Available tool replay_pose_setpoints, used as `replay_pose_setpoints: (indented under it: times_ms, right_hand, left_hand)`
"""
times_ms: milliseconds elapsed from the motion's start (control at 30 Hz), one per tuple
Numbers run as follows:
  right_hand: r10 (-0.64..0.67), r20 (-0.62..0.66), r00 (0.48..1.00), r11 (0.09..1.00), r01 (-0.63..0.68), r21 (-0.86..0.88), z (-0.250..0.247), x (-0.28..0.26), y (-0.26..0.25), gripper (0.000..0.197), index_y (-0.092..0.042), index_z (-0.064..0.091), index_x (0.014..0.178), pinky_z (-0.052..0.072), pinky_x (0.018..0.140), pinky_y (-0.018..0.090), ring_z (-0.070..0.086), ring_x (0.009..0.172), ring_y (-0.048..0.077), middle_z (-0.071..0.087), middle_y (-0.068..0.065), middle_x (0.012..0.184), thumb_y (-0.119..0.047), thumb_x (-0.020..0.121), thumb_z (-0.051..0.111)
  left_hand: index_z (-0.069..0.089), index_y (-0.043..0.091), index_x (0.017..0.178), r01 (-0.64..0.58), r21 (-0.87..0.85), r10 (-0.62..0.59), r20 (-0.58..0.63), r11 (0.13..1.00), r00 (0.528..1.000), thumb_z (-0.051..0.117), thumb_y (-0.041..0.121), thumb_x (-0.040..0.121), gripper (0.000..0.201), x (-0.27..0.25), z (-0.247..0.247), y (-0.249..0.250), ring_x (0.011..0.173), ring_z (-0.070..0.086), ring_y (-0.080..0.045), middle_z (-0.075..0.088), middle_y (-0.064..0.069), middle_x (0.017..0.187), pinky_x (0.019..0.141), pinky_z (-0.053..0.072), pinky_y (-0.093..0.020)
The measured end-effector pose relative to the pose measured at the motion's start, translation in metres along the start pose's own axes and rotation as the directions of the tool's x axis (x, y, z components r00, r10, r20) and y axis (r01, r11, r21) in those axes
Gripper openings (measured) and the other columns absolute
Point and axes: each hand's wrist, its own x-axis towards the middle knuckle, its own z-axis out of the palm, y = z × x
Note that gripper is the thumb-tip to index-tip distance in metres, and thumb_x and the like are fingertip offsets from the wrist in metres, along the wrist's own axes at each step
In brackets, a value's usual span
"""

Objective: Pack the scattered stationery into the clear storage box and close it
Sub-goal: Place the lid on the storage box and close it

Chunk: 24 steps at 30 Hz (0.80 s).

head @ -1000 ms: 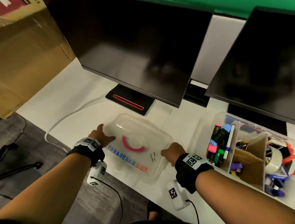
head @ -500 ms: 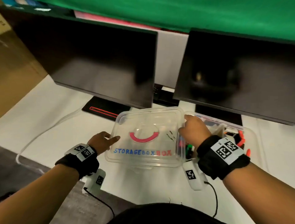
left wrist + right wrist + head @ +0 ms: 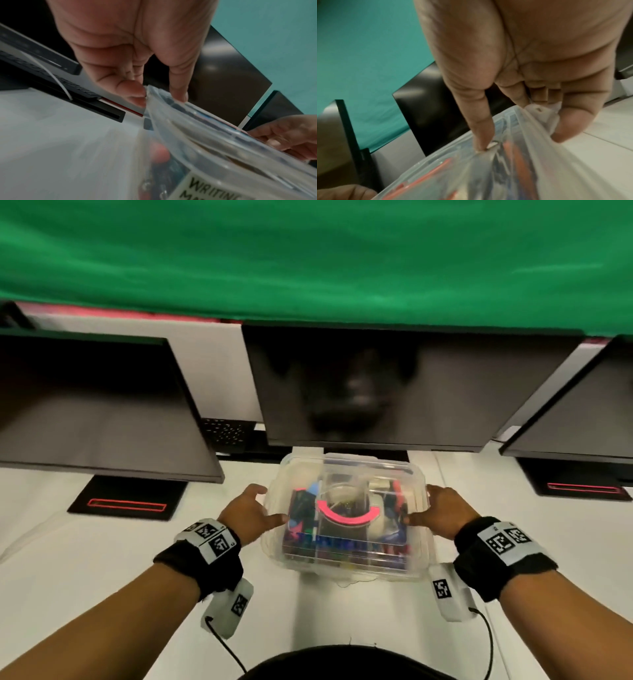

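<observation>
The clear storage box (image 3: 342, 568) stands on the white table in front of the middle monitor, filled with markers and other stationery (image 3: 301, 508). Its clear lid (image 3: 346, 470), with a pink handle (image 3: 347, 517), lies over the box. My left hand (image 3: 246, 515) pinches the lid's left rim, thumb on top (image 3: 157, 97). My right hand (image 3: 442, 511) grips the right rim, fingers curled round an edge tab (image 3: 522, 135). A paper label (image 3: 214, 189) on the box wall reads "WRITING". Whether the lid is fully seated is unclear.
Three dark monitors stand along the back: left (image 3: 96, 405), middle (image 3: 394, 392) close behind the box, right (image 3: 582, 412). Their black bases (image 3: 126, 498) (image 3: 579, 487) sit on the table to either side. A green backdrop hangs behind.
The lid travelled right from the table's left part onto the filled box. My left hand, open beside the lid half a second ago, now pinches its left rim. The view swung right.
</observation>
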Motion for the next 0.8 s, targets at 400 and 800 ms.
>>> replay_pose_setpoints:
  times_ms: [400,800]
  right_hand:
    - [0.053,0.052,0.997,0.999,-0.053,-0.006,0.014,0.017,0.022,0.041,-0.005,0.061,0.113,0.048,0.063,0.024,0.059,0.083,0.022,0.067,0.014,0.109,-0.025,0.079,0.073]
    - [0.128,-0.012,0.992,0.961,-0.127,-0.246,0.016,0.02,0.016,0.053,-0.007,0.051,0.123,0.046,0.092,0.031,0.054,0.112,0.025,0.054,0.014,0.124,-0.044,0.085,0.062]
  left_hand:
    - [0.036,0.021,0.14,0.004,0.117,-0.006,0.018,0.993,1.0,0.075,0.035,0.076,0.077,0.003,0.009,0.014,0.114,0.056,-0.027,0.051,-0.01,0.13,0.096,0.047,-0.038]
    - [0.041,0.007,0.134,-0.04,0.544,0.009,0.06,0.838,0.998,0.061,0.032,0.087,0.057,0.008,0.015,0.042,0.124,0.049,-0.024,0.048,-0.011,0.137,0.099,0.042,-0.03]
